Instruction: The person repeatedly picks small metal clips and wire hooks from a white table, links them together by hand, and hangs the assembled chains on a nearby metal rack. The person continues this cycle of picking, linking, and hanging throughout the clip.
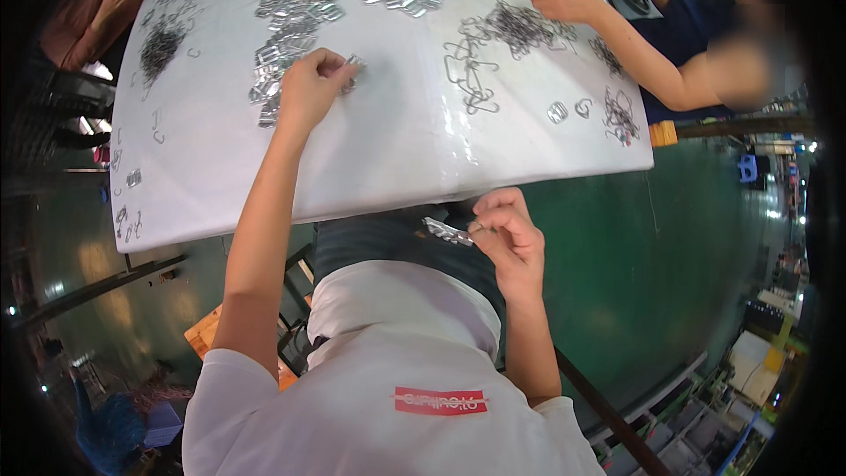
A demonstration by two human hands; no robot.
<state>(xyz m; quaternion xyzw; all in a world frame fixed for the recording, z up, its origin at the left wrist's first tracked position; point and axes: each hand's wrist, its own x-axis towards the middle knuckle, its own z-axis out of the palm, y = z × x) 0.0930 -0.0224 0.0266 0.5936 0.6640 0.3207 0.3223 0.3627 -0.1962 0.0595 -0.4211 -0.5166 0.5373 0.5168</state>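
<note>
My left hand (313, 88) reaches over the white-covered table (379, 159). Its thumb and fingers pinch a small shiny metal buckle (354, 63), just right of a heap of similar slotted metal buckles (286, 48). Below the table's near edge, in front of my lap, my right hand (511, 236) is closed with thumb and fingertips on a shiny silver metal piece (447, 231). That piece points left from the fingers; whether it is one buckle or several together I cannot tell. Bent wire hooks (471, 75) lie on the table to the right.
A co-worker's hand (564, 0) rests by a pile of wire hooks (520, 26) at the right. Another person's hands (110, 9) show beyond the left edge. More hooks (163, 46) are heaped at the left. A loose buckle (557, 112) lies near the right corner.
</note>
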